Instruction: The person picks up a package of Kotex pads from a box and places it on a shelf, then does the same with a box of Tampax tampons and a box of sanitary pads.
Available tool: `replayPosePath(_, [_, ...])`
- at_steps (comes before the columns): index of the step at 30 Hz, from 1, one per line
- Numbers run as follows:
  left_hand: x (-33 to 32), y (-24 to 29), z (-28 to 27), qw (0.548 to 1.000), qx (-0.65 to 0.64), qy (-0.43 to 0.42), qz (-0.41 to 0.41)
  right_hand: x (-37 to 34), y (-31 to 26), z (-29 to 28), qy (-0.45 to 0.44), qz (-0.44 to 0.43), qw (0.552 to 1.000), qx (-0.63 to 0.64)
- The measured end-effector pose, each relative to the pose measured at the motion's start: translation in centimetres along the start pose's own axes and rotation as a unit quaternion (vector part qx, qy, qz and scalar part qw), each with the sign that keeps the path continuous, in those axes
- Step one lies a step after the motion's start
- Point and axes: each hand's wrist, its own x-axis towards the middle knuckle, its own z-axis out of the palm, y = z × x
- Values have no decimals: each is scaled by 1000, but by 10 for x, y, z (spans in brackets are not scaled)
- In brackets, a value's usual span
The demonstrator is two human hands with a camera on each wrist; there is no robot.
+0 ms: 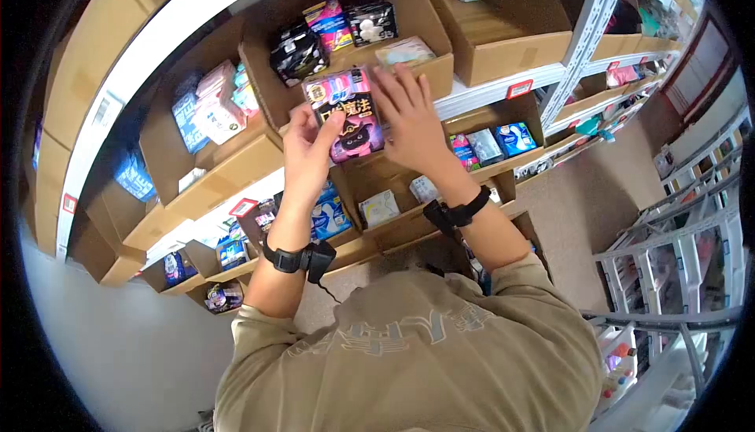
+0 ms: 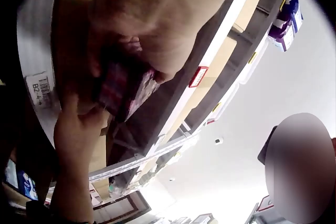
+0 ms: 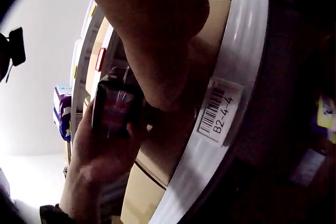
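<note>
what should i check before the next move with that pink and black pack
1. Left grip holds the pack: ok, thumb across its front.
2. Right grip clear of the pack: cannot tell; fingers extended by its edge, contact unclear.
3. Printed front towards the head camera: ok.
4. Pack resting in the carton: not ok, held up over the near side in the head view.
5. Shelf label readable: ok, B2-4-4 in the right wrist view.
6. Pack's back undamaged: cannot tell, hidden in the head view, wrist views too dark.

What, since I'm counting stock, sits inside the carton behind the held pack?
Black packs, a pink-and-blue pack and a pale item show; anything directly behind the held pack is covered.
</note>
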Motion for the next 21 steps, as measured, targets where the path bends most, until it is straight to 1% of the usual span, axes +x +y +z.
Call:
replayPosePath(2, [3, -8, 2, 999, 10, 25, 26, 0, 2, -4, -6, -3, 1000, 18])
replayPosePath(4, [3, -6, 7, 999, 11, 31, 22, -2, 9, -11, -24, -26, 998, 44])
replayPosePath(5, [4, -6, 13, 999, 11, 39, 20, -2, 17, -17, -23, -23, 999, 40])
replayPosePath(6, [5, -5, 23, 998, -8, 52, 27, -3, 28, -25, -5, -19, 998, 61])
replayPosePath(7, [5, -3, 29, 999, -10, 43, 15, -4, 41, -34, 14, -14, 997, 81])
replayPosePath(8, [7, -1, 34, 999, 21, 36, 14, -4, 59, -42, 65, -9, 996, 61])
replayPosePath(9, [10, -1, 41, 998, 51, 29, 14, -5, 80, -51, 65, -5, 996, 56])
replayPosePath(11, [17, -10, 56, 998, 51, 12, 23, -8, 124, -69, 171, 53, 984, -13])
replayPosePath(13, [25, -14, 71, 998, 52, -4, 32, -14, 165, -79, 176, 70, 981, -47])
replayPosePath(14, [27, -15, 80, 998, 55, -13, 28, -17, 180, -80, 180, 84, 977, -75])
replayPosePath(15, [29, -16, 87, 998, 59, -22, 24, -21, 190, -79, 178, 86, 977, -77])
replayPosePath(16, [32, -20, 95, 999, 32, -31, 18, -25, 198, -78, 141, 97, 980, -106])
replayPosePath(17, [34, -23, 100, 999, 31, -34, 16, -29, 206, -76, 102, 108, 980, -135])
replayPosePath(18, [35, -26, 105, 999, 22, -49, 9, -29, 208, -75, 107, 88, 980, -141])
replayPosePath(21, [40, -40, 125, 997, -5, -71, 3, -32, 208, -70, 129, 86, 981, -119])
